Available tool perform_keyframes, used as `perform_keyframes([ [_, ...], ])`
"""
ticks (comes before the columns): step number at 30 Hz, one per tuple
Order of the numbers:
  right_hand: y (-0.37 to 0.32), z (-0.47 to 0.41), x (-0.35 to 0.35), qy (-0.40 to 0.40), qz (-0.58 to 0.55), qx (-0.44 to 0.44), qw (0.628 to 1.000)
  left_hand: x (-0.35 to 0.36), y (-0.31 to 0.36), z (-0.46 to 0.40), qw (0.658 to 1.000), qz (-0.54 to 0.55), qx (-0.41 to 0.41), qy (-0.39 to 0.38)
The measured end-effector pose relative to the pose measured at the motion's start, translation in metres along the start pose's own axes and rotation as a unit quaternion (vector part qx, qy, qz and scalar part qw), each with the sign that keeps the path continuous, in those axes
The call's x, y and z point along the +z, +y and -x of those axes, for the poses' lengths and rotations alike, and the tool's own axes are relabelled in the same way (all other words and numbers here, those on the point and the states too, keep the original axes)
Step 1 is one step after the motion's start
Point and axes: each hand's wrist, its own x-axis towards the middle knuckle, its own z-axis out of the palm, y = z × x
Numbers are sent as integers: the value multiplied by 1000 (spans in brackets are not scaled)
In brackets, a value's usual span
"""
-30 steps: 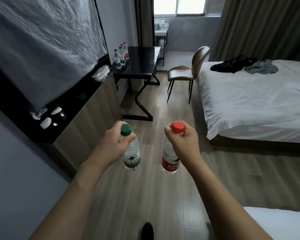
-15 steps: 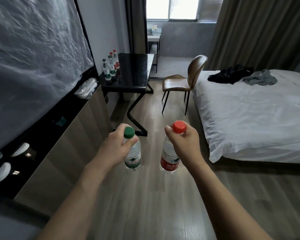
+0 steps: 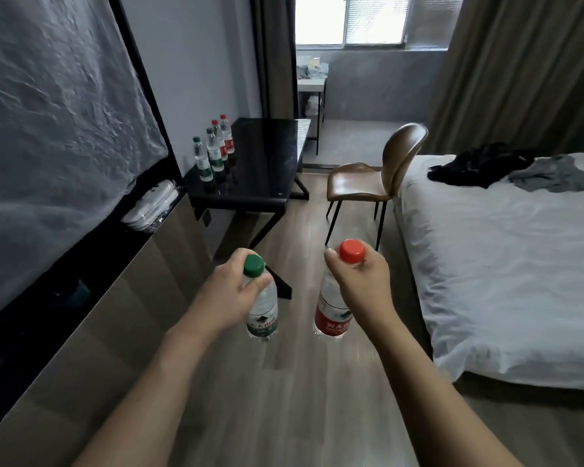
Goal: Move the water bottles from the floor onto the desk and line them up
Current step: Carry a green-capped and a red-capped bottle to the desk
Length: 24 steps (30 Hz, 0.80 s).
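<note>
My left hand [image 3: 228, 293] grips a green-capped water bottle [image 3: 263, 313] by its neck, hanging upright over the wooden floor. In my right hand [image 3: 363, 283] I hold a red-capped bottle with a red label [image 3: 331, 320] the same way, a short gap to the right of the first. Ahead stands the black desk [image 3: 267, 176]. Several bottles [image 3: 213, 153] stand in a row along its left edge by the wall, some green-labelled, some red-labelled.
A brown chair [image 3: 378, 176] stands right of the desk. A white bed [image 3: 506, 257] with dark clothes fills the right side. A low wooden cabinet [image 3: 91, 318] and a covered dark panel run along the left wall. Open floor leads to the desk.
The view has moved forward along the floor; the desk, chair and bed are nearer and larger. Both hands keep the same hold on their bottles.
</note>
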Motion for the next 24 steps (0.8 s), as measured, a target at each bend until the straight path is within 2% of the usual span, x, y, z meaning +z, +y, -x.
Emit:
perform_keyframes([
  [14,48,-216,38,-23,7,1,1000,36,2,-218,1000,10,5,17],
  [24,106,-406,99,-20,40,7,999,67,-27,-433,999,10,28,-14],
])
